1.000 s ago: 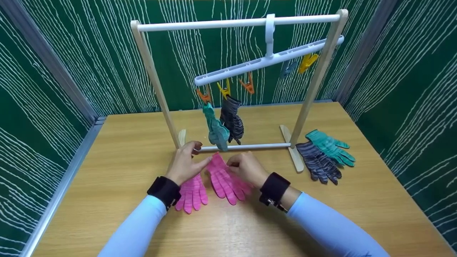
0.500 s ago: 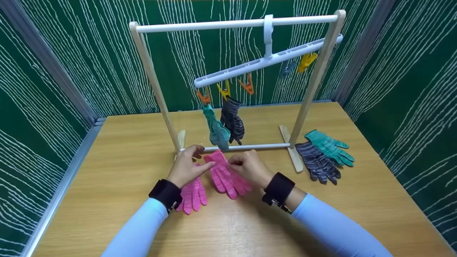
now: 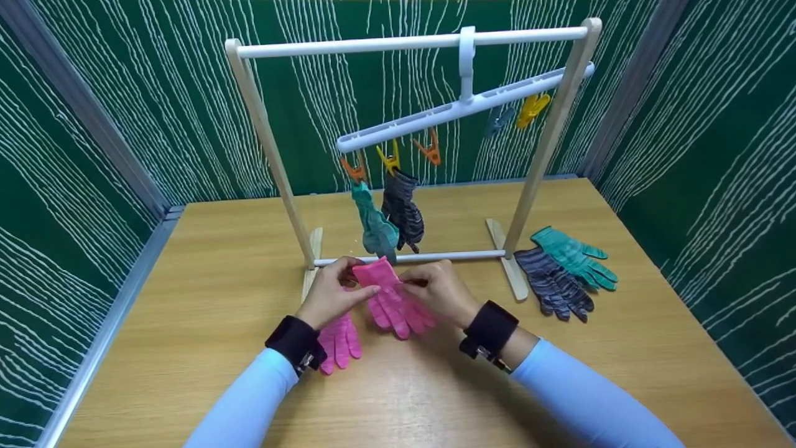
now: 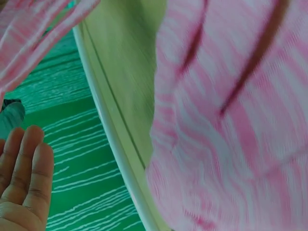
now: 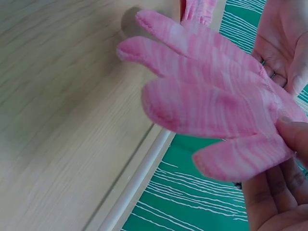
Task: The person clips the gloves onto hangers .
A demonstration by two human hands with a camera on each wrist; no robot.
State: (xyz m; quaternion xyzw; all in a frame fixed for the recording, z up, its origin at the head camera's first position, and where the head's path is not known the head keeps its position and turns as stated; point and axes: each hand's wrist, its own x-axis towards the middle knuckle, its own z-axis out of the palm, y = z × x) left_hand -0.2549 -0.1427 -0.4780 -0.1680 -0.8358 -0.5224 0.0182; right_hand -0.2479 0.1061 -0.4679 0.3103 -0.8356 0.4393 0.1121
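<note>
In the head view, my right hand (image 3: 438,289) pinches the side of a pink knit glove (image 3: 398,314) near its cuff, thumb on top and fingers beneath, as the right wrist view shows. The glove's fingers hang toward the table. At the cuff's left corner is my left hand (image 3: 333,289), thumb over the front and fingertips at the edge. Its fingers (image 4: 36,173) look fairly straight in the left wrist view. A second pink glove (image 3: 342,342) lies under the left wrist, partly hidden.
A wooden rack (image 3: 261,130) carries a tilted white clip hanger (image 3: 423,121). Clipped on it hang a green glove (image 3: 376,224) and a dark striped glove (image 3: 404,211). Another green glove (image 3: 572,255) and dark glove (image 3: 553,286) lie at the right, overlapping.
My right hand has drawn the pink glove up slightly, toward the rack. My left hand has closed in on the cuff, its fingertips now at the cuff's corner.
</note>
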